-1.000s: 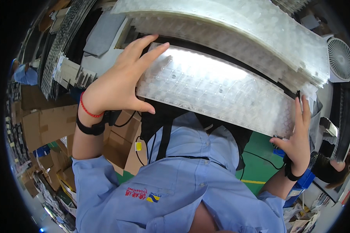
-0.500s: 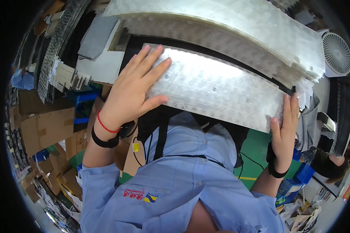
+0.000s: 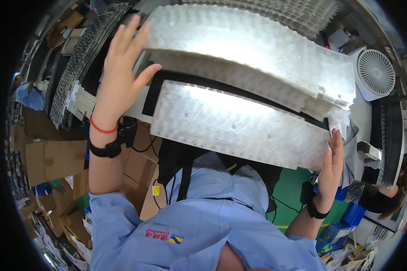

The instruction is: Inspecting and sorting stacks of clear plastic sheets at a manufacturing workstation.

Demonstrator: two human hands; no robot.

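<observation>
A long, translucent plastic panel [image 3: 239, 122] with a bumpy pattern and small dark dots lies in front of me on a black surface [image 3: 160, 88]. My left hand [image 3: 122, 67] is raised past the panel's upper left corner, fingers stretched out and holding nothing. It is nearest to the left end of a tall stack of similar translucent sheets [image 3: 257, 49], which stands behind the panel. At the panel's right end, my right hand [image 3: 331, 158] rests along the short edge with its fingers extended. Crumpled white plastic [image 3: 339, 119] is just beyond those fingertips.
A white fan [image 3: 375, 72] stands right of the stack. More stacked sheets [image 3: 86, 54] lean at the left, above cardboard boxes [image 3: 56, 160]. Blue bins [image 3: 339, 221] sit low at the right. A person [image 3: 391, 194] is at the far right, another [image 3: 29, 95] at the far left.
My left hand has lifted off the panel and moved up and left toward the stack. My right hand stays at the panel's right end. The whole view has shifted slightly.
</observation>
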